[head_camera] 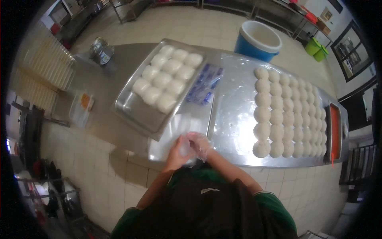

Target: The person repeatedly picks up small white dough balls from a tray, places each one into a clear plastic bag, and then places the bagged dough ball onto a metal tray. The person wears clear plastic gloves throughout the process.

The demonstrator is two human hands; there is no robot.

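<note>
My left hand point(176, 156) is bare and grips thin clear plastic point(185, 147) at the front of the steel table. Close against it is my right hand point(199, 144), covered by a loose clear plastic glove, its fingers curled and partly hidden. Just beyond my hands lies a translucent sheet point(182, 122). A deep steel tray point(131, 115) to the left contains rows of smooth white dough balls point(161, 80). Between that tray and the right-hand work area lies a clear plastic packet with blue print point(205, 85).
Rows of duller round dough balls point(276, 116) cover plastic film point(231, 119) on the right. Past them sits a narrow tray of orange-red content point(335, 131). A blue bucket point(253, 44) stands behind the table; a foil-like bundle point(102, 51) and a small plastic container point(81, 109) lie left.
</note>
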